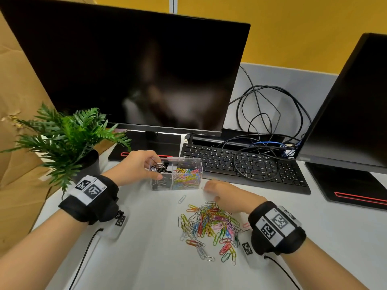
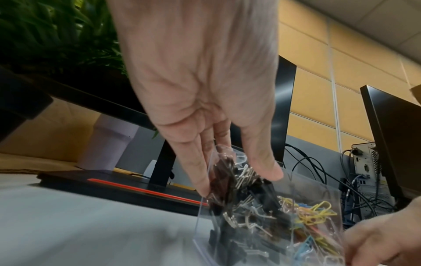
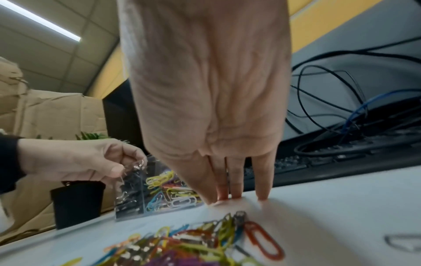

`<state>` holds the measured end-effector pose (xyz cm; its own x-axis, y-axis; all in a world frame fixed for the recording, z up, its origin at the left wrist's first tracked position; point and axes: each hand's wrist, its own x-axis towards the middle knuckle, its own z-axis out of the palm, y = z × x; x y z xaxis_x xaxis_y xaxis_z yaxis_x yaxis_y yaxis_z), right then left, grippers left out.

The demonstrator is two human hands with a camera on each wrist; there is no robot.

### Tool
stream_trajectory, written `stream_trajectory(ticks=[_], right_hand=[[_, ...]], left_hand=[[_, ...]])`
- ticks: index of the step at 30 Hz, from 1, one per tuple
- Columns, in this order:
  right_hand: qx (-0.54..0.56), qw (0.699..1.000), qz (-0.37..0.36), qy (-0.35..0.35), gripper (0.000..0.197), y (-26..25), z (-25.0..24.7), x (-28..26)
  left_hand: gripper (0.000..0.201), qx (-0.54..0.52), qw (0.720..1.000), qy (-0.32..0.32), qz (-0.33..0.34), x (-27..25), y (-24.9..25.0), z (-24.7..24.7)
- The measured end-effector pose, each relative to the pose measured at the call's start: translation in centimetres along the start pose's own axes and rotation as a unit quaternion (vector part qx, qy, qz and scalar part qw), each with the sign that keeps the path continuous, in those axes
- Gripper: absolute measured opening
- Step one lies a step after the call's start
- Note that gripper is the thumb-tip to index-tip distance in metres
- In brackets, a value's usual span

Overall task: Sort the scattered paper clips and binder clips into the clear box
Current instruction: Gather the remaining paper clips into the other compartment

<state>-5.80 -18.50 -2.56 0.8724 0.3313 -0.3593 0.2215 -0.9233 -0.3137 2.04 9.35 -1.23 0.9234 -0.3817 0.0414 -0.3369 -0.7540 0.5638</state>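
Observation:
The clear box (image 1: 198,164) stands on the white table (image 1: 136,237) with two compartments. Black binder clips (image 1: 162,167) fill the left one and coloured paper clips (image 1: 186,174) the right one. My left hand (image 1: 156,167) hovers over the left compartment, thumb and fingers pinching binder clips (image 2: 239,189) at the top of the heap. A pile of coloured paper clips (image 1: 209,225) lies in front of the box. My right hand (image 1: 207,188) is just beyond that pile, right of the box, with straight fingertips (image 3: 237,194) touching the bare table and nothing seen in them.
One pale paper clip (image 1: 182,199) lies alone in front of the box. A keyboard (image 1: 240,164) with looped cables (image 1: 268,105) sits behind the right hand. A potted plant (image 1: 62,139) stands left of the box. Two dark monitors (image 1: 136,70) (image 1: 356,111) rise behind.

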Motion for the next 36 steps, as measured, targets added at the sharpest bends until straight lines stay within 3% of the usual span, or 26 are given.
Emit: stream_trajectory(ticks=[4,7,11,15,18,21,24,27,32,36], right_hand=[[0.012,1.000,-0.022,0.017,0.038,-0.5,0.0,-0.7],[0.025,0.997,-0.059,0.038,0.041,-1.8,0.2,-0.4],[-0.031,0.991,-0.129,-0.017,0.042,-3.3,1.1,0.6],[-0.021,0.992,-0.117,-0.033,0.047,-3.0,1.5,-0.1],[0.022,0.996,-0.081,0.021,0.036,-2.2,0.5,-1.2],[0.012,0.997,-0.005,0.070,0.065,-1.4,-0.5,-2.0],[-0.003,0.999,0.049,0.016,0.089,-1.2,-0.3,-2.2],[0.000,0.999,0.055,0.000,0.072,-1.0,0.6,-1.7],[-0.001,0.999,0.024,0.040,0.032,-1.3,0.7,-1.4],[-0.006,0.998,0.014,0.061,0.017,-1.2,0.6,-1.3]], left_hand=[[0.041,-0.009,1.000,-0.003,0.000,0.3,0.1,0.1],[0.041,-0.013,1.000,-0.007,0.006,0.3,0.3,0.3],[0.041,-0.008,1.000,-0.008,0.007,0.2,0.6,0.4],[0.042,-0.016,1.000,-0.009,0.008,0.4,0.4,0.3],[0.042,-0.015,1.000,-0.007,0.009,0.6,0.5,0.6],[0.043,-0.019,1.000,-0.010,0.017,0.9,1.1,1.1],[0.043,-0.023,0.999,-0.011,0.023,1.1,1.4,1.4],[0.043,-0.026,0.999,-0.013,0.025,1.2,1.6,1.6],[0.044,-0.022,0.999,-0.017,0.020,1.3,1.6,1.6],[0.044,-0.019,0.999,-0.021,0.016,1.4,1.7,1.6]])
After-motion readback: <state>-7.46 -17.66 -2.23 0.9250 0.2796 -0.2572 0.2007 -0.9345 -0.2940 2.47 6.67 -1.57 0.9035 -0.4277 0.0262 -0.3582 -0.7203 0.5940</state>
